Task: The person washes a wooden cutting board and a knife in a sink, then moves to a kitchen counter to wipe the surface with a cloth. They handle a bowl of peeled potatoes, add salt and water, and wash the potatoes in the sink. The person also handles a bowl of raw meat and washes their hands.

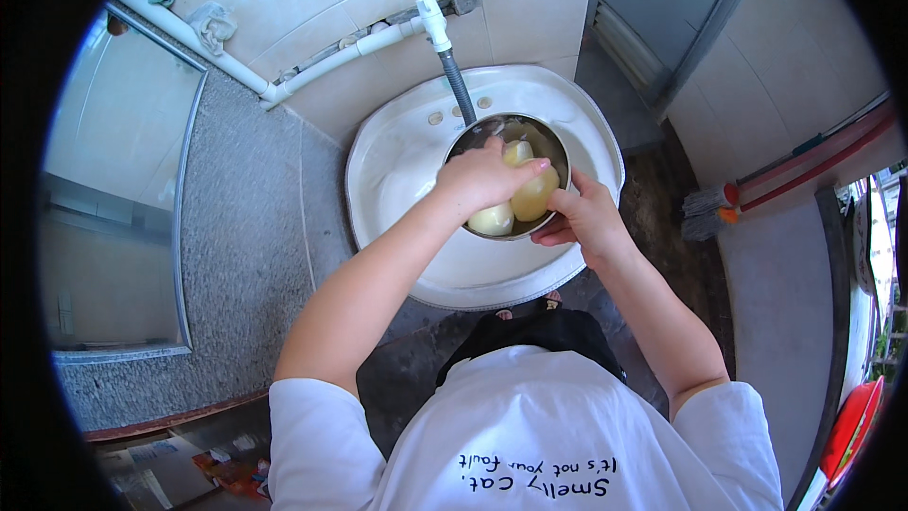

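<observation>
A round metal bowl [546, 129] is held over the white ceramic washbasin [496, 266]. My right hand [589, 216] grips its right rim, the thumb near the edge and the fingers underneath. Inside lies a yellowish peeled potato [535, 195]. A paler, rounded peeled vegetable [491, 220] sits at its lower left, and a yellow-white piece [518, 150] shows behind. My left hand [482, 174] reaches into the bowl from the left, its thumb on the potato. Its other fingers are mostly hidden, so whether they close on anything does not show.
A grey corrugated hose [457, 85] runs from a white pipe fitting [434, 23] down behind the bowl. White pipe [340, 65] follows the tiled wall. Left stands a framed mirror [120, 213]. Long-handled brushes [709, 209] lean at the right wall, and a red basin [848, 433] sits lower right.
</observation>
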